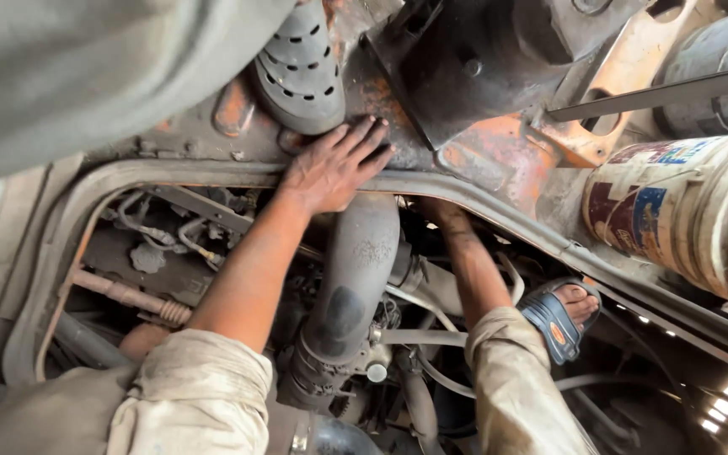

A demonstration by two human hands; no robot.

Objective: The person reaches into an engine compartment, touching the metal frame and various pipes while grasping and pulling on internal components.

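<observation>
The head view looks down into an open engine bay [212, 253] of a vehicle, framed by a dusty grey metal rim [86, 194] with rusty orange patches. The left hand [330, 168] lies flat on this rim, fingers [364, 139] spread wide, holding nothing, just above a thick, dull grey pipe [351, 278]. The right hand [436, 209] reaches under the rim; I cannot tell its fingers. A worn plastic bucket [676, 211] stands at right.

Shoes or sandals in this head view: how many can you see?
2. A grey perforated clog sits at top centre, above the left hand; a blue sandal is at lower right. Others may be hidden.
</observation>
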